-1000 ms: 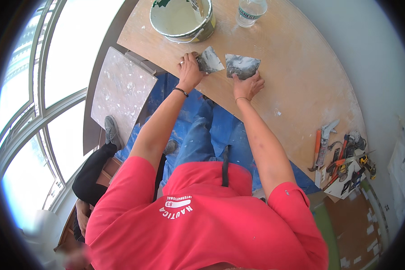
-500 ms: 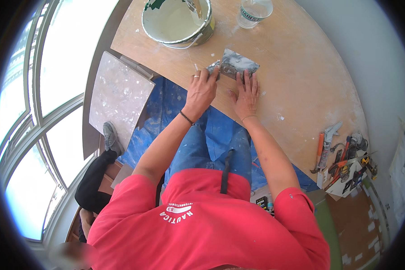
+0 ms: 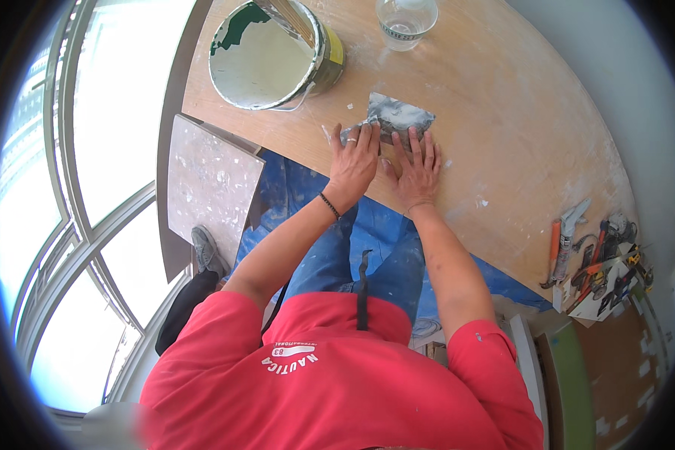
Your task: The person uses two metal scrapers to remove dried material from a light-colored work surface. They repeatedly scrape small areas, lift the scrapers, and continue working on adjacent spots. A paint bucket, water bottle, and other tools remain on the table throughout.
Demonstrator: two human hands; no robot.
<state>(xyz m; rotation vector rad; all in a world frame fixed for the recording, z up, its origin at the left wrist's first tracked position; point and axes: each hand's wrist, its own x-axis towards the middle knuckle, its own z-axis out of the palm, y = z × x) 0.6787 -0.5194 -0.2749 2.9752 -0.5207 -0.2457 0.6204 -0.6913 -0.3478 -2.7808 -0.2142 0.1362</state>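
A crinkled, flat piece smeared grey and white (image 3: 402, 112) lies on the wooden table top, its exact kind unclear. My left hand (image 3: 355, 161) covers its narrower left part, with fingers close together and mostly stretched out over it. What lies beneath those fingers is partly hidden. My right hand (image 3: 416, 176) rests with spread fingers on the near edge of the wider part, fingertips touching it.
Beyond my hands stand a putty-coloured bucket (image 3: 262, 64) holding a wooden-handled tool and a clear plastic tub (image 3: 405, 22). Hand tools (image 3: 600, 259) are piled at the right table edge. A speckled board (image 3: 210, 176) and another person's shoe (image 3: 208, 250) are at left.
The view has shifted, so the bucket and tub sit further left. My left fingers have moved closer to my right hand and reach further over the smeared piece. My right hand stays on its edge.
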